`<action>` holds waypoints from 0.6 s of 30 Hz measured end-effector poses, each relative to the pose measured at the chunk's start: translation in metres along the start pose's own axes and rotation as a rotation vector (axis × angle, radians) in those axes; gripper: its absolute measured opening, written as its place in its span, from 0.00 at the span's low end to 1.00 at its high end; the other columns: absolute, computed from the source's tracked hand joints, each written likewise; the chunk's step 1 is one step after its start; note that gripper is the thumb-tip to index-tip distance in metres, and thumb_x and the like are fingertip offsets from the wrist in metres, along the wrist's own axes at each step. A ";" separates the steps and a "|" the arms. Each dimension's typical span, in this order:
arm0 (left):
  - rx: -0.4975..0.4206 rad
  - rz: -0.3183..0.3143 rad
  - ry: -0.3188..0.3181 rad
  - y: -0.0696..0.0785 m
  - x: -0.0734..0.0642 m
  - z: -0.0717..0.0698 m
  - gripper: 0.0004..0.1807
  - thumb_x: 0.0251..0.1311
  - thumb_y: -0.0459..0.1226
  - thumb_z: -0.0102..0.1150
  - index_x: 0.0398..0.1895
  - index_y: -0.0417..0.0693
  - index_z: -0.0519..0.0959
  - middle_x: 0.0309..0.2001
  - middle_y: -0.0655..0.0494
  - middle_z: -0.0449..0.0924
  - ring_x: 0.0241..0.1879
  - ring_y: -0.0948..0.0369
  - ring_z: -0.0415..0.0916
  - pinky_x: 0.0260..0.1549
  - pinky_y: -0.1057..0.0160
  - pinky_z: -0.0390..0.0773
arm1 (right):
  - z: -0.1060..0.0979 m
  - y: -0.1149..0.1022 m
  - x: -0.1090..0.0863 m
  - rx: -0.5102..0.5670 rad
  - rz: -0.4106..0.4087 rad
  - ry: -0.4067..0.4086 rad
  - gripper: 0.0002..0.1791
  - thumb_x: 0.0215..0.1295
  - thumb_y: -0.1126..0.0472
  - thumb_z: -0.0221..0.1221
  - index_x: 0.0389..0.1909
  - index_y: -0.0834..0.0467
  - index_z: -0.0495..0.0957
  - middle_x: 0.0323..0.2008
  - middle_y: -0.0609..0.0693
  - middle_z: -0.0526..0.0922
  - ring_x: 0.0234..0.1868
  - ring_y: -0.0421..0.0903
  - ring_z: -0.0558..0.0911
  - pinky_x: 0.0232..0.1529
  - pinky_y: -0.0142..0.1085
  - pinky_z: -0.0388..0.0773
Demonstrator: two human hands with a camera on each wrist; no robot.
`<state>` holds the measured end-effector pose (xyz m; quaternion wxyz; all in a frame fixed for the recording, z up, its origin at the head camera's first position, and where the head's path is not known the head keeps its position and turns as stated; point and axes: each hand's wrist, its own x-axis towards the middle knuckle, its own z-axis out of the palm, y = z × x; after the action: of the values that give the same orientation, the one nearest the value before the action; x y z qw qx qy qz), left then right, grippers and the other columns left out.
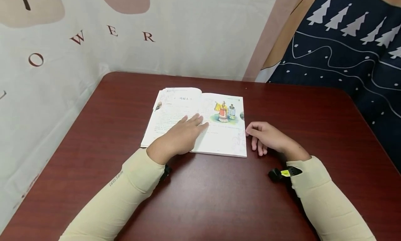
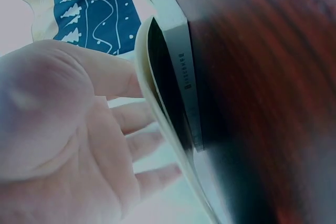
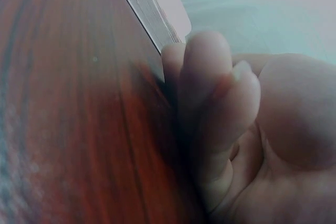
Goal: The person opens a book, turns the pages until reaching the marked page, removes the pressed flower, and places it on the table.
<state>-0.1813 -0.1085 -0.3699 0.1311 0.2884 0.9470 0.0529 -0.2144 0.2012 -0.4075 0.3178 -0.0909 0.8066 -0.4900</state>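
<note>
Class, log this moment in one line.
left hand: resting on open book | right hand: by book's right edge, touch unclear | book: lying on table

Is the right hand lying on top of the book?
No, the right hand is beside the right edge of the open book, while the left hand rests on it.

The book [image 1: 223, 142] has smooth, matt paper pages — the desk [image 1: 219, 195] looks like grained wood with a soft gloss. The pale hanging [image 1: 203, 39] looks like creased cloth; the sleeves [image 1: 120, 194] seem matt fabric — the wrist camera [image 1: 275, 175], black plastic.
</note>
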 end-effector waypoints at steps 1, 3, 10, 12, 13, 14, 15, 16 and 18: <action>0.000 0.014 0.009 0.000 0.000 0.000 0.34 0.64 0.22 0.45 0.75 0.46 0.63 0.76 0.41 0.58 0.79 0.46 0.49 0.75 0.42 0.52 | 0.000 0.000 0.000 -0.001 -0.001 0.001 0.15 0.79 0.57 0.46 0.46 0.66 0.70 0.18 0.54 0.78 0.10 0.43 0.77 0.13 0.36 0.74; -0.002 0.034 0.022 0.000 0.000 0.001 0.35 0.63 0.21 0.46 0.74 0.47 0.65 0.76 0.41 0.59 0.78 0.47 0.52 0.75 0.43 0.53 | 0.000 0.001 0.000 -0.002 0.000 0.001 0.15 0.79 0.57 0.46 0.46 0.66 0.70 0.18 0.54 0.78 0.10 0.44 0.77 0.13 0.36 0.74; -0.021 0.023 0.027 0.000 0.000 0.003 0.37 0.60 0.20 0.50 0.74 0.53 0.67 0.76 0.45 0.61 0.77 0.47 0.55 0.73 0.39 0.55 | 0.000 0.003 0.002 -0.004 0.001 0.002 0.14 0.79 0.57 0.46 0.46 0.66 0.70 0.18 0.54 0.78 0.10 0.44 0.77 0.13 0.36 0.74; -0.043 0.008 0.015 0.001 0.000 0.003 0.35 0.64 0.23 0.48 0.74 0.54 0.66 0.77 0.47 0.59 0.78 0.48 0.53 0.72 0.36 0.55 | 0.000 0.003 0.002 -0.007 0.001 0.006 0.14 0.79 0.57 0.46 0.46 0.66 0.70 0.18 0.54 0.78 0.10 0.44 0.77 0.13 0.36 0.74; -0.054 0.000 0.008 0.001 0.001 0.003 0.34 0.66 0.25 0.48 0.75 0.55 0.66 0.77 0.47 0.58 0.78 0.48 0.52 0.72 0.35 0.54 | -0.001 0.003 0.002 -0.009 -0.001 0.006 0.14 0.79 0.57 0.46 0.46 0.66 0.70 0.18 0.55 0.78 0.10 0.44 0.77 0.13 0.36 0.74; -0.064 -0.006 0.003 0.001 0.001 0.003 0.33 0.68 0.27 0.48 0.75 0.55 0.65 0.78 0.48 0.57 0.79 0.49 0.51 0.72 0.34 0.53 | -0.001 0.003 0.002 -0.010 -0.004 0.007 0.14 0.79 0.57 0.46 0.46 0.66 0.70 0.18 0.55 0.78 0.10 0.44 0.77 0.13 0.36 0.74; -0.076 -0.013 -0.006 0.001 0.001 0.003 0.31 0.70 0.30 0.48 0.76 0.56 0.64 0.78 0.48 0.56 0.79 0.49 0.49 0.72 0.33 0.52 | -0.001 0.002 0.002 -0.010 -0.008 0.007 0.14 0.79 0.57 0.46 0.46 0.66 0.70 0.18 0.55 0.78 0.10 0.44 0.77 0.13 0.36 0.74; -0.086 -0.018 -0.012 0.001 0.002 0.003 0.30 0.72 0.33 0.48 0.76 0.56 0.63 0.79 0.49 0.55 0.80 0.49 0.48 0.72 0.32 0.51 | -0.001 0.003 0.002 -0.008 -0.008 0.007 0.14 0.79 0.57 0.46 0.46 0.66 0.70 0.18 0.55 0.78 0.10 0.44 0.77 0.13 0.36 0.74; -0.099 -0.023 -0.023 0.002 0.003 0.004 0.30 0.72 0.39 0.50 0.77 0.56 0.63 0.79 0.49 0.53 0.80 0.49 0.45 0.72 0.32 0.50 | -0.001 0.002 0.001 -0.006 -0.009 0.007 0.14 0.79 0.57 0.46 0.46 0.66 0.70 0.18 0.54 0.78 0.10 0.44 0.77 0.13 0.36 0.74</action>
<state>-0.1813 -0.1056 -0.3738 0.1569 0.2710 0.9450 0.0949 -0.2156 0.2025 -0.4098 0.3126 -0.0938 0.8087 -0.4894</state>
